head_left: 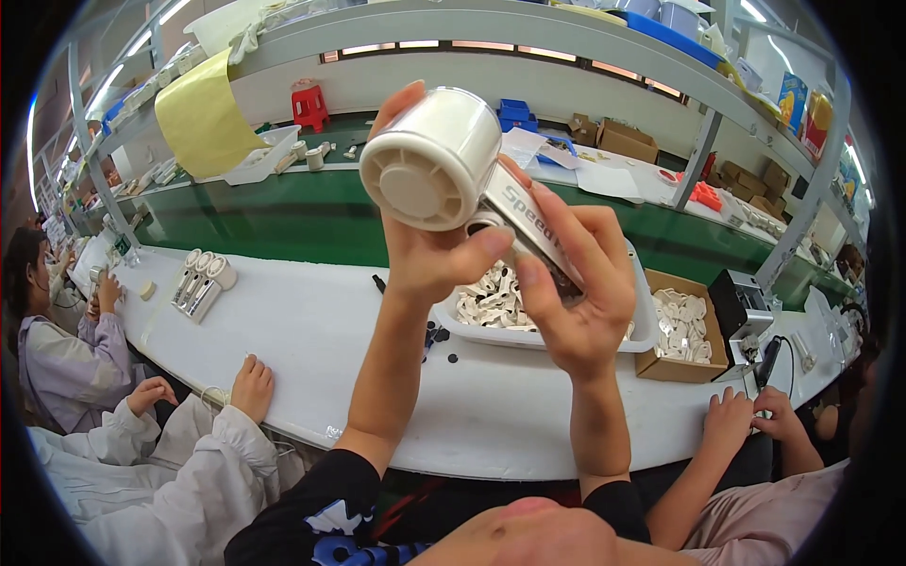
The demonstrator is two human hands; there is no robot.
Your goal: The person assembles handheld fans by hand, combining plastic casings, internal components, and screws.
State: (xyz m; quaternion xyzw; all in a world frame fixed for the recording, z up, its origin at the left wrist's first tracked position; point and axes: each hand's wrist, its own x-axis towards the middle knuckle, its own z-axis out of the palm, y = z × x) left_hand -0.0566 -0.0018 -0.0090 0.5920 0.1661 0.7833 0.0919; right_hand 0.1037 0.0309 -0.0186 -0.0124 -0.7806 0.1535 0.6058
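Up in front of me, above the white table (311, 349), is a white hair-dryer-shaped device (429, 156) with a drum-like head and a slim handle. The spoked end of its head points toward me, tilted down to the left. My left hand (415, 250) is closed around the head, its thumb reaching to the joint with the handle. The handle lies in the closed fingers of my right hand (590, 302), which partly hide it. Below and behind my right hand, a white tray (646, 321) holds many small white plastic parts (491, 302).
Several similar white devices (203, 283) lie on the table at left. A carton of white parts (722, 354) and a black-and-silver machine (741, 307) stand at right. Small black discs (453, 358) lie near the tray. Co-workers' hands (253, 387) rest on both sides; a metal shelf crosses overhead.
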